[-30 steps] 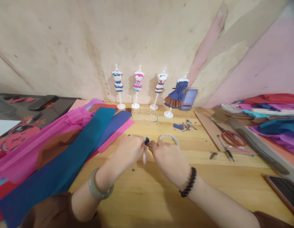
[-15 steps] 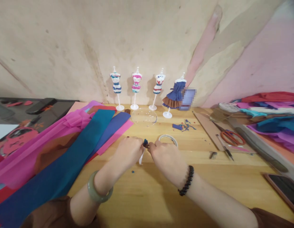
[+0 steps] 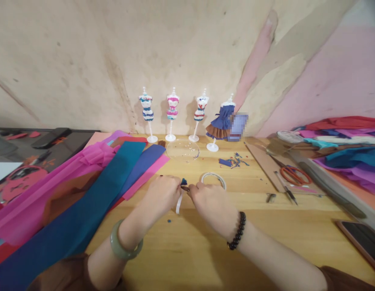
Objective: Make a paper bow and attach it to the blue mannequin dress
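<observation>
My left hand (image 3: 165, 193) is closed, fingertips pinched on a small piece of teal crepe paper (image 3: 184, 182). A narrow white strip that looks like tape (image 3: 179, 205) hangs below those fingertips. Close against it, my right hand (image 3: 212, 202) is closed too, its thumb and fingers meeting the left fingertips at the small piece. What exactly lies between the right fingers is mostly hidden. Just behind the right hand lies a white tape roll (image 3: 214, 174), partly covered by it. A tiny teal scrap (image 3: 169, 221) rests on the wooden table (image 3: 175, 250) below.
Miniature dress forms (image 3: 172, 107) line the wall; one wears a blue and brown ruffled dress (image 3: 222, 121). Crepe paper strips (image 3: 114, 182) spread at left. A clear round dish (image 3: 183, 150), paper scraps (image 3: 235, 161), orange-handled scissors (image 3: 295, 174), a pen (image 3: 285, 188) and a phone (image 3: 361, 242) lie around.
Both hands stay together in nearly the same spot, with only a slight shift of the fingertips. More of the white strip shows below the left fingers. The view has shifted a little.
</observation>
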Action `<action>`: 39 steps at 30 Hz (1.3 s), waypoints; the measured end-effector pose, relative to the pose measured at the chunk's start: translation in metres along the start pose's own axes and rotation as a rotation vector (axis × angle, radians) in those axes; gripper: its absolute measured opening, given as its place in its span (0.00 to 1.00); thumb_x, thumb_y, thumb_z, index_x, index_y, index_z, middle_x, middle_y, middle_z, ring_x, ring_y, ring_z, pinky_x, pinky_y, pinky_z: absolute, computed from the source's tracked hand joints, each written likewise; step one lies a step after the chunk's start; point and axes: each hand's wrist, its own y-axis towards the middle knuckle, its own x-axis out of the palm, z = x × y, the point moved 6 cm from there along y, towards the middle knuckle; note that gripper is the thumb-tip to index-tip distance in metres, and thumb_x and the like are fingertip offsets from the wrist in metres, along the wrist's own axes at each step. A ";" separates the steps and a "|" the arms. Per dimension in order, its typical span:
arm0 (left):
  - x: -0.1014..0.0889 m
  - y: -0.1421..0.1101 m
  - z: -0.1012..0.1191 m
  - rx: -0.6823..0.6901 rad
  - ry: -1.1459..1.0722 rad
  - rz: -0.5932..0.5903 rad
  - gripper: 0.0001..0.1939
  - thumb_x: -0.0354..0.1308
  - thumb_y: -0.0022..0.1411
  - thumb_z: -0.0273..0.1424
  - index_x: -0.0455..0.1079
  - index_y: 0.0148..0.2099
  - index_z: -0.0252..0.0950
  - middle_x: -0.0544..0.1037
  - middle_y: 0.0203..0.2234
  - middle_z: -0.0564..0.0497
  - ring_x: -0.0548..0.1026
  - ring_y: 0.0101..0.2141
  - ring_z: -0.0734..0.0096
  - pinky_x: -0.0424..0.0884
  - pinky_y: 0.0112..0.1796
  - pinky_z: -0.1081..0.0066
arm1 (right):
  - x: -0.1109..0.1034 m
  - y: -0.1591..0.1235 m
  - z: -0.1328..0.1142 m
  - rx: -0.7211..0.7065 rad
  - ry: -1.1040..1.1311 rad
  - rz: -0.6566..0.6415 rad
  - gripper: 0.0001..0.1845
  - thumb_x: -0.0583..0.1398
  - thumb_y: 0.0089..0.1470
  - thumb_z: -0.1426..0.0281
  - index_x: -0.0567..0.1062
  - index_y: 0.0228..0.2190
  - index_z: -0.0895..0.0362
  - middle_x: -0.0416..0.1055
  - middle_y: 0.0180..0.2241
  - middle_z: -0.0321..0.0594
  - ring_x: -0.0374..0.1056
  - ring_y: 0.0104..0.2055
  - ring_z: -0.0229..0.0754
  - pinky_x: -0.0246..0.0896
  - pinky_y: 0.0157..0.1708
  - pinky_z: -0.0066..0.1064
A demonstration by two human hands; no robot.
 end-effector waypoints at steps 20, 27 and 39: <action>0.017 0.010 -0.029 -0.239 -1.063 -0.108 0.09 0.58 0.59 0.33 0.72 0.33 0.31 0.77 0.25 0.49 0.75 0.25 0.73 0.69 0.26 0.75 | 0.077 -0.062 0.003 -0.118 0.429 0.063 0.10 0.59 0.57 0.77 0.75 0.41 0.58 0.76 0.37 0.44 0.72 0.40 0.47 0.65 0.41 0.37; 0.027 0.009 -0.011 -0.155 -1.298 -0.216 0.11 0.63 0.55 0.36 0.73 0.32 0.31 0.77 0.23 0.50 0.75 0.24 0.74 0.68 0.24 0.76 | 0.038 -0.050 0.031 -0.010 0.749 0.439 0.10 0.56 0.61 0.70 0.78 0.38 0.56 0.74 0.41 0.47 0.68 0.45 0.48 0.63 0.47 0.43; 0.023 -0.002 0.013 -0.023 -1.351 -0.327 0.16 0.65 0.54 0.42 0.73 0.30 0.32 0.75 0.21 0.53 0.72 0.22 0.78 0.67 0.24 0.77 | 0.039 -0.015 0.043 0.165 1.633 0.256 0.14 0.65 0.50 0.57 0.81 0.30 0.55 0.77 0.30 0.38 0.71 0.35 0.40 0.66 0.40 0.33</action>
